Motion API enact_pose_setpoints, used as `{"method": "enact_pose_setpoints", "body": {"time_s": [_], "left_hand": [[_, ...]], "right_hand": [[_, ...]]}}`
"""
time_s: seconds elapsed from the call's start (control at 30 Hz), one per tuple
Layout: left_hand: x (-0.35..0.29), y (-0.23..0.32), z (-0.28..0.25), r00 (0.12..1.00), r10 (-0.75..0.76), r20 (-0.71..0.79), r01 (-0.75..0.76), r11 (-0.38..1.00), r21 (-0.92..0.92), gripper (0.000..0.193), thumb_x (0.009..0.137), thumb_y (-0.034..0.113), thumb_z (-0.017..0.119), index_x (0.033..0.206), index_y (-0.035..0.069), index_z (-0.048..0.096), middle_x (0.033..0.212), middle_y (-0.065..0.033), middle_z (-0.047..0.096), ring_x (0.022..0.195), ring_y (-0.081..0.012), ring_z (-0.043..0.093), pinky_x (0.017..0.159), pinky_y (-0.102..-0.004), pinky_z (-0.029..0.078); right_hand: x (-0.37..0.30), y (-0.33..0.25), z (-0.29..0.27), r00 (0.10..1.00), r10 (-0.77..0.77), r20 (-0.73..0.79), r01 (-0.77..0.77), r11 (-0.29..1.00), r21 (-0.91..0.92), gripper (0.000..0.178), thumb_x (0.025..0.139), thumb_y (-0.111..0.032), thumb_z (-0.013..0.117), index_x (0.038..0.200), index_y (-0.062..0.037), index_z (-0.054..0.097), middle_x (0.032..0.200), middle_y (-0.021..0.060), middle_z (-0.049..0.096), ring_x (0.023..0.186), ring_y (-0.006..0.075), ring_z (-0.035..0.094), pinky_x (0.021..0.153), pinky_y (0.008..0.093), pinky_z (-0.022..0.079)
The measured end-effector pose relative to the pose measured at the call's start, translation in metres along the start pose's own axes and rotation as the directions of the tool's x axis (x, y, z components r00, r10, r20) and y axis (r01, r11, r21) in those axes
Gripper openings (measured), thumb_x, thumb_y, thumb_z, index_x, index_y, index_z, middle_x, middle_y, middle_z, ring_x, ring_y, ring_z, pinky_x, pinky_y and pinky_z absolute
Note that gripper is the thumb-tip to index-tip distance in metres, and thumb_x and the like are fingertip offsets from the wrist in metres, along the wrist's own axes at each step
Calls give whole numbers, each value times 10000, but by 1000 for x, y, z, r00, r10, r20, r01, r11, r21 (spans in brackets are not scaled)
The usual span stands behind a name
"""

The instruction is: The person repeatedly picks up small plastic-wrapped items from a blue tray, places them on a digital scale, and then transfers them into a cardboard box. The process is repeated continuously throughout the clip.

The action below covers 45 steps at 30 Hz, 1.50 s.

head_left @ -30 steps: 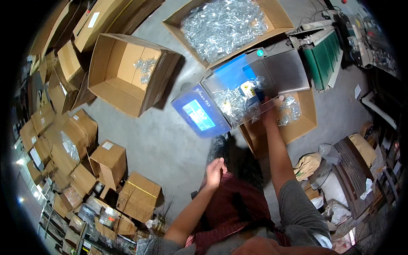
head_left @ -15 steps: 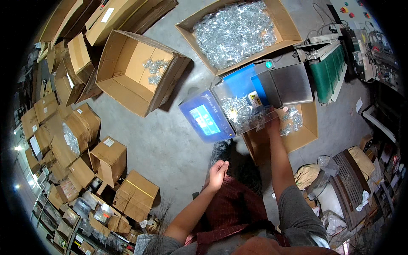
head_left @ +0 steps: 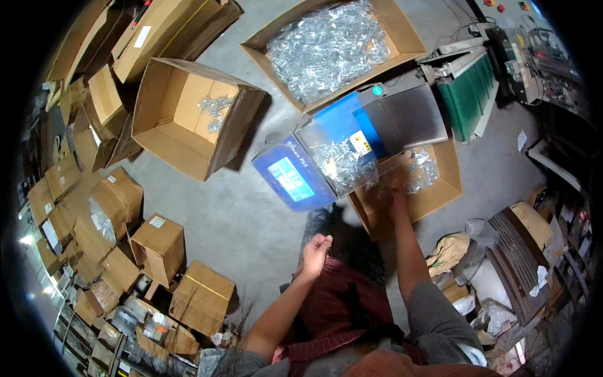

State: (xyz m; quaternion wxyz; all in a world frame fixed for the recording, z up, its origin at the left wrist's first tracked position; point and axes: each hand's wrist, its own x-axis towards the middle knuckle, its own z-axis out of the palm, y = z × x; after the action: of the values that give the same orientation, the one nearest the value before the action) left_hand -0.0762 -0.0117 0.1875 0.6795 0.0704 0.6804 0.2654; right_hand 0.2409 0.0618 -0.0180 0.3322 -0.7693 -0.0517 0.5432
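My left hand (head_left: 316, 253) is closed in front of my dark red apron (head_left: 345, 295), fingers curled in; whatever they may hold is hidden. My right hand (head_left: 396, 191) reaches over an open cardboard box (head_left: 443, 198), just off the end of a clear tray. Its fingers are dim and blurred. Inside that box lie small clear bags of metal parts (head_left: 422, 171). The tray, full of metal parts (head_left: 344, 164), belongs to a blue and steel machine (head_left: 408, 119) with a lit screen (head_left: 291, 178).
Beyond the machine stands a large box (head_left: 407, 28) heaped with bagged metal parts. Another open box (head_left: 163, 141), left, holds a few bags. A green conveyor (head_left: 468, 97) is at the right. Stacked cartons (head_left: 157, 248) line the left; sacks (head_left: 449, 251) lie at the lower right.
My right hand has come slightly back from the tray's end, over the cardboard box. My left hand stays closed at about the same place. The whole scene has shifted a little to the left.
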Motion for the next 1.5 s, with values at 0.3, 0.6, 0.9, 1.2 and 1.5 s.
{"method": "enact_pose_setpoints", "body": {"time_s": [0.3, 0.6, 0.9, 1.2, 1.5], "left_hand": [[-9, 52, 7, 995, -97, -2, 96, 986, -136, 120, 935, 176, 616, 870, 76, 611, 627, 53, 504, 491, -34, 403, 434, -202, 305], [-8, 170, 32, 938, 301, 170, -328, 930, 166, 185, 860, 84, 703, 1032, 55, 644, 749, 39, 575, 680, -33, 480, 591, -204, 364], [-18, 176, 25, 983, 118, 142, -102, 988, -113, 38, 853, 50, 665, 885, 70, 664, 684, 67, 585, 556, -10, 454, 511, -177, 312], [-22, 179, 32, 990, 114, 85, -93, 972, -215, 26, 881, 62, 655, 859, 77, 653, 597, 108, 497, 489, 15, 381, 456, -175, 237], [-27, 195, 38, 957, 277, 87, -261, 952, -161, 81, 885, 122, 679, 940, 64, 671, 753, 69, 617, 647, -21, 492, 575, -179, 344]], "right_hand": [[-187, -156, 58, 862, -153, 483, 97, 985, 140, 342, 873, -71, 642, 1205, -38, 567, 1068, 44, 647, 977, 151, 625, 822, 289, 515], [-250, -198, 116, 779, -120, 616, 126, 991, 34, 369, 896, -95, 657, 1249, -33, 567, 1004, 12, 639, 847, 94, 595, 732, 239, 493], [-251, -202, 123, 632, 26, 775, 125, 983, -136, 173, 861, -48, 664, 1022, -19, 609, 912, 8, 620, 796, 52, 560, 726, 226, 475], [-257, -202, 132, 691, 35, 722, 113, 981, -156, 106, 829, -64, 670, 913, -42, 609, 802, -27, 598, 764, 51, 549, 685, 205, 428], [-259, -198, 135, 775, -106, 623, 151, 988, -20, 85, 888, -76, 638, 949, -19, 650, 888, 0, 649, 799, 70, 587, 720, 223, 477]]}}
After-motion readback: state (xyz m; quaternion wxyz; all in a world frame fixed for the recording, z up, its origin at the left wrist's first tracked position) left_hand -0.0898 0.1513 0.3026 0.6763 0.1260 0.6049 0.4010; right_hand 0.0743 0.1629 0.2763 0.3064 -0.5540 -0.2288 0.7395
